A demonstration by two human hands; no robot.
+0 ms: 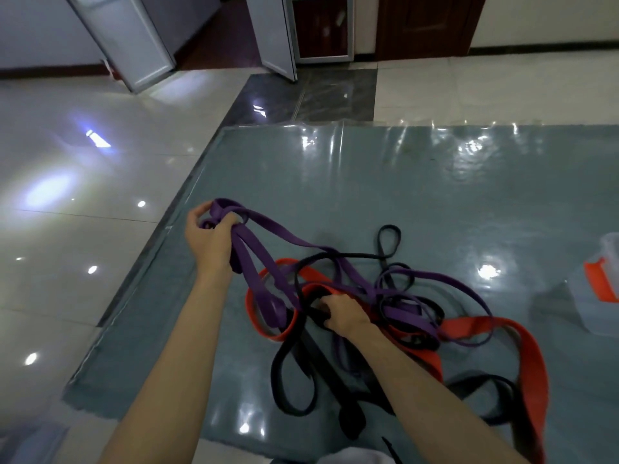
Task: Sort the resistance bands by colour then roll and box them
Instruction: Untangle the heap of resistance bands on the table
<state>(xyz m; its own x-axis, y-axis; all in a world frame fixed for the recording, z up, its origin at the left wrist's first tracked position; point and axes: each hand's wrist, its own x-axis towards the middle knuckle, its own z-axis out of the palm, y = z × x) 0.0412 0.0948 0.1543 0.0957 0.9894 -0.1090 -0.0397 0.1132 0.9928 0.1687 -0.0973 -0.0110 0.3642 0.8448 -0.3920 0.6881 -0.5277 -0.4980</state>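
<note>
Gripping gathered purple bands (268, 236) raised at centre left, left hand (209, 241); right hand (341, 313) clutches a black band (294, 360) lower centre.

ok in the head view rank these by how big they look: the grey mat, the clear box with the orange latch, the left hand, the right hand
1. grey mat
2. clear box, though the frame edge cuts it off
3. left hand and right hand: alike, not ranked

Interior of a home or similar indoor room. Glossy pale floor tiles (83, 202) fill the left of the frame; a dark wooden door (425, 25) and open white-framed doors (134, 38) stand along the top; a grey-blue mat (335, 182) covers the centre floor.
</note>
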